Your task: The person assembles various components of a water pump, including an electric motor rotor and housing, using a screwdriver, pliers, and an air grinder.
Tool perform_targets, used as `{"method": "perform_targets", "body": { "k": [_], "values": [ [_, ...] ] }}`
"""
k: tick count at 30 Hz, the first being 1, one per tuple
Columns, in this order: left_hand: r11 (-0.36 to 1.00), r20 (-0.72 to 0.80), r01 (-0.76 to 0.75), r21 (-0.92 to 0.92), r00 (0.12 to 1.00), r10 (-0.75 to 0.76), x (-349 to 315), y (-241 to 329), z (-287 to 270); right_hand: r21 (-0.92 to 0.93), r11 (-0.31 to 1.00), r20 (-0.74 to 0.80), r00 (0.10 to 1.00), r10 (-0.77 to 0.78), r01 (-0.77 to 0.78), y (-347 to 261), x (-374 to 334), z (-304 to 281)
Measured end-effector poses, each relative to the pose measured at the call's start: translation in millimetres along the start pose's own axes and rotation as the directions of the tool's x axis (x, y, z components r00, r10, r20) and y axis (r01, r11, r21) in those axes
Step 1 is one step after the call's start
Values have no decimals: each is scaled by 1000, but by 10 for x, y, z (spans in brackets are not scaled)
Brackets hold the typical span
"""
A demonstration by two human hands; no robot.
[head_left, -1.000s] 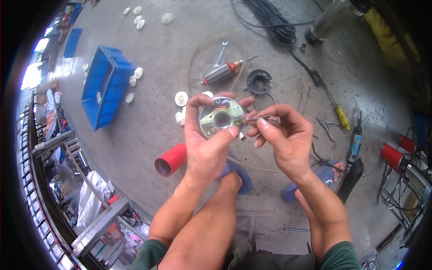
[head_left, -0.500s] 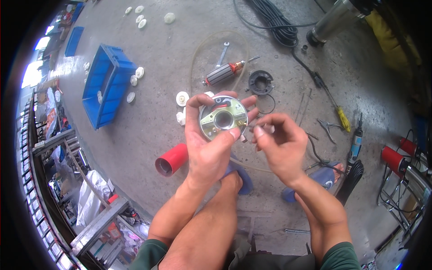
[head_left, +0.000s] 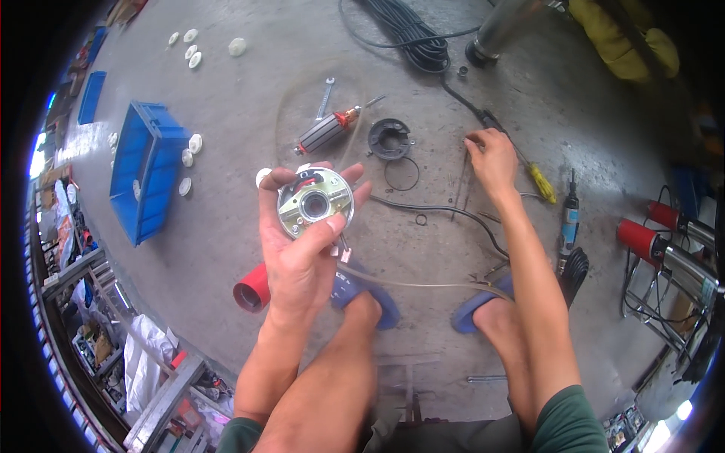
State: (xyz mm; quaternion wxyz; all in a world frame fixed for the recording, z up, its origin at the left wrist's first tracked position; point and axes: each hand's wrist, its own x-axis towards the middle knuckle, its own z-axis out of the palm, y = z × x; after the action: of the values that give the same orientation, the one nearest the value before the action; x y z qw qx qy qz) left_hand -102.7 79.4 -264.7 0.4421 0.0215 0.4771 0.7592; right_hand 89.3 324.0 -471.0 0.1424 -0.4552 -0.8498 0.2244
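In my left hand (head_left: pixel 296 253) is a round metal motor end plate (head_left: pixel 314 186) with a central hole, its face turned up. The thumb presses on its lower rim, and short leads with pale connectors (head_left: pixel 345 255) hang beside it. My right hand (head_left: pixel 495 167) reaches far forward on the right, fingers bent together over thin metal rods (head_left: pixel 461 183) on the floor. What its fingertips hold, if anything, is too small to tell. A yellow-handled screwdriver (head_left: pixel 543 183) lies just right of that hand. Beyond the plate lie a motor armature (head_left: pixel 323 134) and a black ring-shaped part (head_left: pixel 390 140).
A wrench (head_left: pixel 325 98) lies behind the armature. A red cylinder (head_left: pixel 251 291) sits left of my left forearm. Farther left is a blue bin (head_left: pixel 151 174) with white round parts around it. A coiled black cable (head_left: pixel 408 47) and a blue-bodied tool (head_left: pixel 569 220) lie to the right.
My right hand has left the end plate and moved forward and right to the rods. The left hand still holds the plate; the whole view has shifted.
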Motion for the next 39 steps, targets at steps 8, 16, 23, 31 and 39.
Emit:
{"method": "perform_targets", "body": {
  "k": [8,16,23,31,39],
  "values": [
    [998,46,-61,5,997,61,7,-97,34,-87,992,85,993,-80,87,127,134,92],
    [1000,57,2,17,998,-3,32,-131,102,-128,956,117,962,-248,263,125,225,104],
    [989,59,-126,82,991,121,30,-257,130,186,936,32,951,-308,297,-601,8,-126],
    [880,138,-385,278,923,360,33,-318,49,888,443,217,961,-171,-122,-1847,-675,-767],
    [864,159,-420,278,907,390,2,-319,87,859,284,475,869,-136,-425,-1935,-692,-837]
  ]
}}
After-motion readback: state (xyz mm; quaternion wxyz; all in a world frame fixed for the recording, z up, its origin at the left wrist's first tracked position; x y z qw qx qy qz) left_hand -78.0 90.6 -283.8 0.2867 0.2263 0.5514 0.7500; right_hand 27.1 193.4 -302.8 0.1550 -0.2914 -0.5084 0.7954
